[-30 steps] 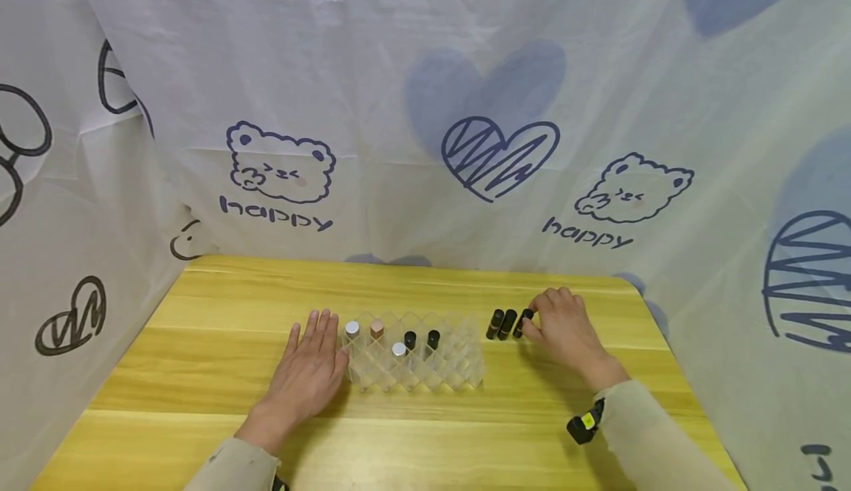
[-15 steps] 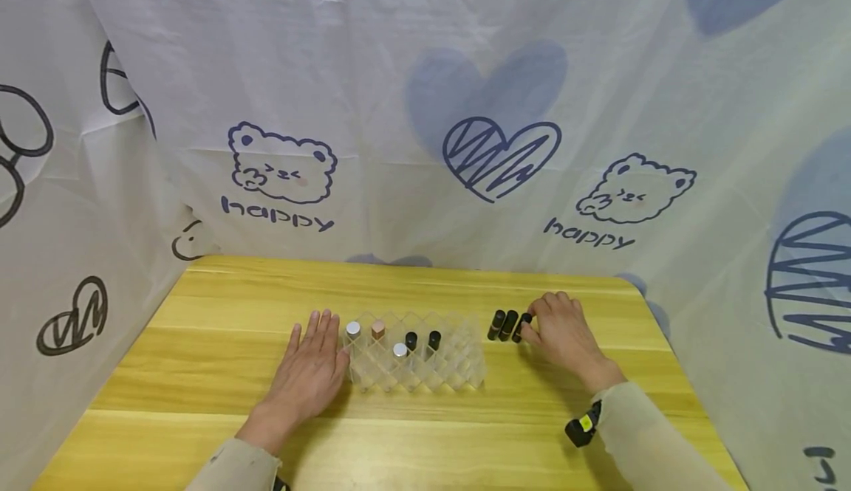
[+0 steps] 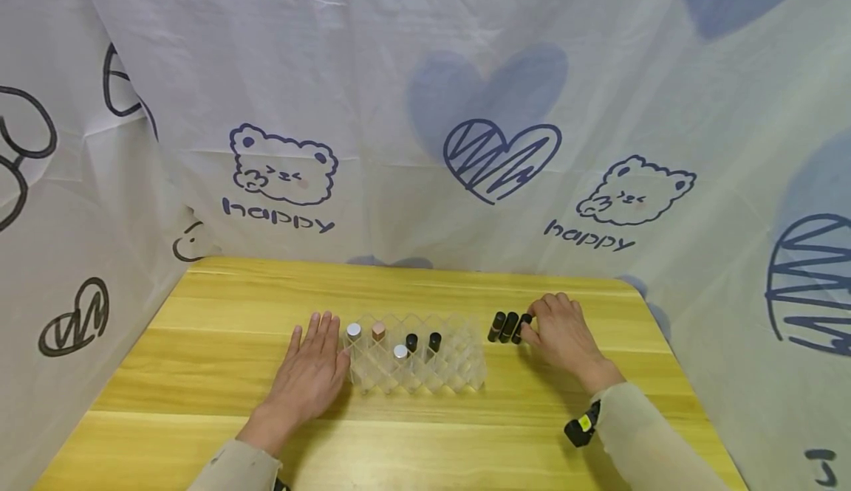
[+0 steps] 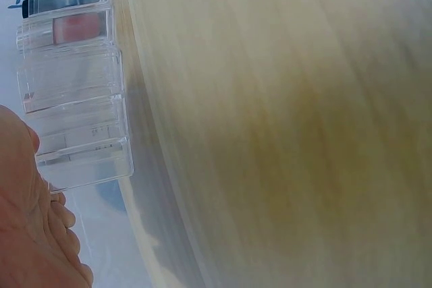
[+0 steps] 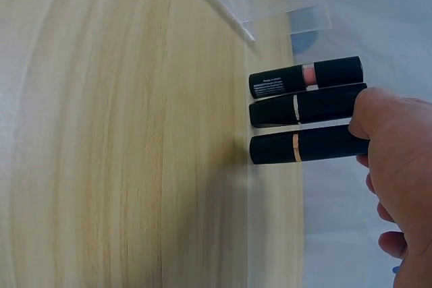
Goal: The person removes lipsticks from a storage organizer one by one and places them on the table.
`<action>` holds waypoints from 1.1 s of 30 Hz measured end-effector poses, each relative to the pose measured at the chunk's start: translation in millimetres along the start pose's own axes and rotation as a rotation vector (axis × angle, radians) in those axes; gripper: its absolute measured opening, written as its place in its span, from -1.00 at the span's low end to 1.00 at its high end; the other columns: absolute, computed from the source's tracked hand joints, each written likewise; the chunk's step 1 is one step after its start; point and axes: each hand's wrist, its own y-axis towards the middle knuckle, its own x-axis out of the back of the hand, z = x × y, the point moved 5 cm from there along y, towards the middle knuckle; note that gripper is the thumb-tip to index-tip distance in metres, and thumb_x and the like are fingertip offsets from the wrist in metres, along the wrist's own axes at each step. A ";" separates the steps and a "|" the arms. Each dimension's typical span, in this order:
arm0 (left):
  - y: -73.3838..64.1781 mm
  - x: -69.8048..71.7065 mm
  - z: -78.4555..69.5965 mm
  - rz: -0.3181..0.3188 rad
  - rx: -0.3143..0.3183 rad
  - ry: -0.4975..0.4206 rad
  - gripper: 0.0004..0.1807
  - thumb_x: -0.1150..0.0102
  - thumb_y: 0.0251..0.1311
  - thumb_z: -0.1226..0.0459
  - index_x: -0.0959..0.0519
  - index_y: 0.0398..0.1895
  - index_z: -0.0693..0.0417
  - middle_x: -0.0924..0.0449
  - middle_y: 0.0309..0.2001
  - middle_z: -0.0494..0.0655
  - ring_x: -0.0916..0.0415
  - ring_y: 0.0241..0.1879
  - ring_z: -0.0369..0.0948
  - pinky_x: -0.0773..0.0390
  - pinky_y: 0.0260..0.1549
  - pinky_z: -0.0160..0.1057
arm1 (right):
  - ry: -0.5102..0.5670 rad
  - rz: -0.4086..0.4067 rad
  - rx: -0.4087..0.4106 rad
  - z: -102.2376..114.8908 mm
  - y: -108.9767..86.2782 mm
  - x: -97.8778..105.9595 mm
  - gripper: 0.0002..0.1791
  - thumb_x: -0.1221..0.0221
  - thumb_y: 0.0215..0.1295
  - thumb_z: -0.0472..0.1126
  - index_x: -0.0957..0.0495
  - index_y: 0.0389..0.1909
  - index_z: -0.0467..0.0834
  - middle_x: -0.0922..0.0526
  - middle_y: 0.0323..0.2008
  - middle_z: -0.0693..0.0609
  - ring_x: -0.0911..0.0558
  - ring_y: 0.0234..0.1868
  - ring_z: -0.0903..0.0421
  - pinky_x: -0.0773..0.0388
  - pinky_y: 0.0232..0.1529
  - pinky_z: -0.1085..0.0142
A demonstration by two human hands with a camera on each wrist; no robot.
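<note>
Three dark lipstick tubes stand upright side by side right of the clear holder. My right hand (image 3: 565, 337) pinches the top of the rightmost lipstick (image 5: 273, 148), which has a gold band, between thumb and fingers. The middle lipstick (image 5: 273, 112) has a silver band; the leftmost lipstick (image 5: 277, 83) shows a pink band and small print. My left hand (image 3: 309, 369) lies with straight fingers along the left end of the clear lipstick holder (image 3: 465, 365), its thumb side touching it. Several tubes with silver, copper and black caps stand in the holder's compartments.
Everything stands on a yellow wood-grain table (image 3: 412, 447). A white cloth (image 3: 385, 92) printed with hearts and bears hangs behind it and at both sides. A black wrist device (image 3: 580, 424) sits at my right cuff.
My right hand has shifted slightly left and toward me, and the rightmost lipstick now stands a little nearer the other two. My left hand and the holder have stayed put.
</note>
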 end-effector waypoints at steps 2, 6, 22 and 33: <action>0.2 0.0 0.1 -0.004 -0.001 0.000 -0.29 0.30 0.70 0.04 -0.06 0.64 0.39 0.00 0.66 0.30 0.11 0.68 0.20 0.13 0.63 0.29 | -0.002 -0.003 0.000 -0.1 0.0 0.4 -0.76 -0.28 0.38 -0.14 -0.66 -0.16 -0.26 -0.67 -0.16 -0.14 -0.50 -0.14 -0.13 -0.40 -0.12 0.03; 0.2 0.0 0.0 -0.009 -0.002 0.002 -0.29 0.29 0.70 0.05 -0.07 0.64 0.40 -0.02 0.65 0.31 0.10 0.67 0.20 0.12 0.63 0.29 | -0.004 -0.011 0.004 0.2 0.0 0.3 -0.76 -0.28 0.37 -0.14 -0.66 -0.17 -0.27 -0.66 -0.18 -0.14 -0.50 -0.16 -0.13 -0.40 -0.13 0.04; 1.0 -1.4 0.3 -0.015 -0.006 0.010 -0.30 0.28 0.69 0.06 -0.08 0.63 0.40 -0.03 0.65 0.32 0.10 0.67 0.20 0.12 0.63 0.29 | -0.008 -0.009 0.007 0.4 1.1 1.6 -0.73 -0.29 0.36 -0.10 -0.67 -0.16 -0.25 -0.67 -0.18 -0.12 -0.50 -0.17 -0.10 -0.39 -0.18 0.08; -0.3 -0.1 -1.1 -0.010 -0.004 0.003 -0.29 0.30 0.70 0.05 -0.07 0.64 0.40 -0.02 0.65 0.32 0.10 0.67 0.21 0.12 0.63 0.30 | -0.003 -0.040 -0.026 7.2 4.6 13.5 -0.65 -0.29 0.35 -0.02 -0.69 -0.08 -0.24 -0.66 -0.15 -0.13 -0.51 -0.10 -0.14 -0.36 -0.10 0.02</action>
